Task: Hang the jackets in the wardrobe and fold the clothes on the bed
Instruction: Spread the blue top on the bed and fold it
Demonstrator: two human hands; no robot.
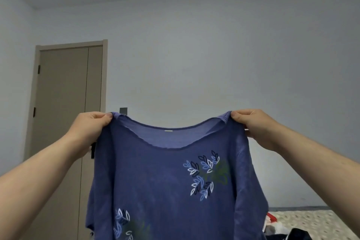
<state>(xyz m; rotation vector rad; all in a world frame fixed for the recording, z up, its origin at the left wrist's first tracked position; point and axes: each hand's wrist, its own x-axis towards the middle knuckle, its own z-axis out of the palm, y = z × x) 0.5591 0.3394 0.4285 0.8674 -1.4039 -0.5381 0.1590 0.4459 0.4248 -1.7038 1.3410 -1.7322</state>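
Pinching soft blue leaf-print shirt [155, 181] at both shoulders, left hand [91, 125], right hand [254, 125], fingers [102, 116] clamped on fabric

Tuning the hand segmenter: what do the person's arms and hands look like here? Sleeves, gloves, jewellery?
The left hand and right hand are bare: no gloves, rings or watch visible. The left forearm and right forearm are uncovered down to the frame edges, so no sleeve shows.

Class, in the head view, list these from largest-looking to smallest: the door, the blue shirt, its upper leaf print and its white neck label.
1. shirt, though nearness to the camera inflates it
2. door, far behind
3. upper leaf print
4. neck label
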